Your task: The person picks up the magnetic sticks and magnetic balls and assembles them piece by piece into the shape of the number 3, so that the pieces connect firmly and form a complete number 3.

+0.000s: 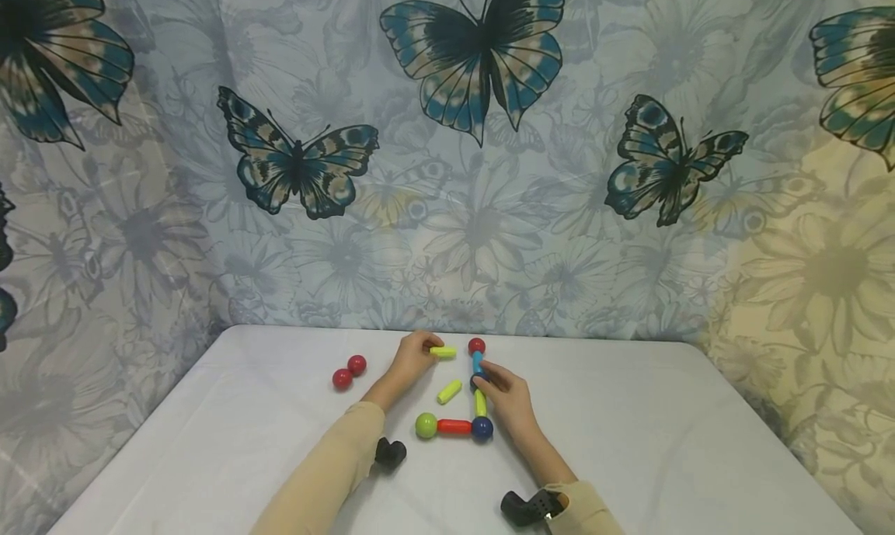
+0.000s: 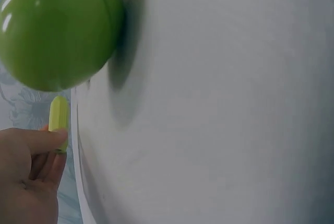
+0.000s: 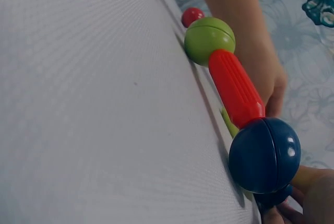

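Note:
At the far side of the table my left hand [image 1: 412,358] pinches a yellow-green rod [image 1: 444,352] between thumb and fingers; the left wrist view shows this rod [image 2: 59,115] upright in the grip. My right hand [image 1: 512,401] holds the middle dark blue ball [image 1: 478,380], its fingers partly covering it. That ball belongs to an L-shaped chain: red ball [image 1: 477,345], light blue rod [image 1: 478,361], the held ball, another yellow-green rod [image 1: 480,403], corner dark blue ball [image 1: 482,429], red rod [image 1: 454,426] and green ball [image 1: 426,425].
A loose yellow-green rod [image 1: 450,391] lies inside the L, between the hands. Two red balls [image 1: 342,379] sit together left of my left hand. The white table [image 1: 664,426] ends at a patterned butterfly cloth [image 1: 482,286]. Black devices [image 1: 527,508] are strapped at both wrists.

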A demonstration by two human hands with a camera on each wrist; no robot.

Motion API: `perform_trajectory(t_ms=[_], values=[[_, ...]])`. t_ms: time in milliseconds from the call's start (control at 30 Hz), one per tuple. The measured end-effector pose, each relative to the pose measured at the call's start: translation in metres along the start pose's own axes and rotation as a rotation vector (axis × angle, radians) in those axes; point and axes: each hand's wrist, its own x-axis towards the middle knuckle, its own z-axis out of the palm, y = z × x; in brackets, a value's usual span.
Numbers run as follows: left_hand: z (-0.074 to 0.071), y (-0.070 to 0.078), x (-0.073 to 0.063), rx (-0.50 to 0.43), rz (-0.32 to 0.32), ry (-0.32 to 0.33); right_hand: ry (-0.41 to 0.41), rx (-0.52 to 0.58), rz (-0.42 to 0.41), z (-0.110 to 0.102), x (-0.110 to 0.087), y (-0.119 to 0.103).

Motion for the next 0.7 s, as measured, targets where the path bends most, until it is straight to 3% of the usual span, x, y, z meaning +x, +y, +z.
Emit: perform_trajectory(t_ms=[200, 433, 700], values=[[0.003, 0.005, 0.004, 0.011, 0.024, 0.026, 0.003, -0.018, 0.001, 0.0, 0.0, 0.0], [0.007, 0.008, 0.008, -0.013, -0.019, 0.017, 0.002, -0.007, -0.007, 0.0, 0.0, 0.0], [0.011, 0.009, 0.016, -0.011, -0.006, 0.013, 0.001, 0.0, -0.001, 0.0, 0.0, -0.001]])
